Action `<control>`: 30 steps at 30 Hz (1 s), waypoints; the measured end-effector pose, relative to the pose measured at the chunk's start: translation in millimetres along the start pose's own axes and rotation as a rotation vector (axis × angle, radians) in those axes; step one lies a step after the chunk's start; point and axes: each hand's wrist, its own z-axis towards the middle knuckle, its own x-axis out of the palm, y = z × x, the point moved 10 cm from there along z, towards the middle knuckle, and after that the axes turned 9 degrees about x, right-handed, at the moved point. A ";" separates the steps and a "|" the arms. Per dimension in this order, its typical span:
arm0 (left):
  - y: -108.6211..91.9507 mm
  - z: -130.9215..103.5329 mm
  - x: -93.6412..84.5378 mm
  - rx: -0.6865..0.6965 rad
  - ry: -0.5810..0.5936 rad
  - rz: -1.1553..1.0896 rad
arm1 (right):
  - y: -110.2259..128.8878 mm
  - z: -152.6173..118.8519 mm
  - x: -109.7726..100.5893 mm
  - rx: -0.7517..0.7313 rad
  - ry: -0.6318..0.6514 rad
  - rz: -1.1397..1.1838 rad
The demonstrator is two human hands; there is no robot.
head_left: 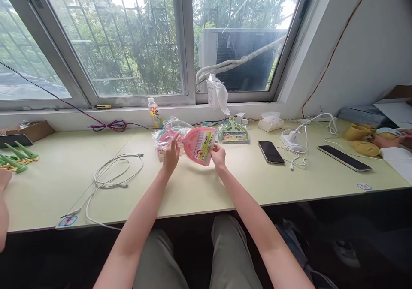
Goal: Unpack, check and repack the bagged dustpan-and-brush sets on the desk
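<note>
A pink toy dustpan and brush set (195, 146) with a printed label is held tilted above the desk, between my two hands. My left hand (171, 154) is closed round its handle end. At the opposite edge, my right hand (219, 155) pinches the pan beside the label. Behind my left hand lie more sets in clear plastic wrapping (161, 138), pink and teal, partly hidden. To the right of the held set, a green dustpan and brush set (234, 132) lies on the desk near the window.
Coiled white cables (111, 173) lie on the left of the desk (193, 194). A bottle (154, 112) stands by the sill. On the right are a phone (271, 152), a charger (292, 137), a tablet-like device (344, 158) and tissues (270, 121). Other people's hands (388, 140) show at both sides.
</note>
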 end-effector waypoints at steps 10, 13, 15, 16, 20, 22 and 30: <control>-22.5 -5.2 22.9 -0.058 0.133 -0.217 | -8.4 -4.2 12.1 0.181 0.140 0.281; -35.7 -4.8 27.5 -0.011 0.158 -0.209 | -8.3 -7.3 17.6 0.206 0.175 0.304; -37.7 -3.4 20.3 -0.008 0.085 -0.128 | -9.4 -7.7 16.4 0.210 0.159 0.334; -34.2 -3.3 11.4 -0.048 -0.002 -0.066 | -10.2 -7.6 15.3 0.208 0.148 0.358; -6.9 -19.1 -26.0 -0.373 -0.418 0.020 | -12.7 -8.4 12.9 0.194 0.123 0.486; 10.3 -22.3 -17.4 -0.510 -0.435 -0.194 | -13.7 -9.5 12.4 0.197 0.104 0.526; -4.1 -24.5 77.4 -0.789 0.172 -1.250 | -1.4 -13.7 13.3 0.125 0.087 0.345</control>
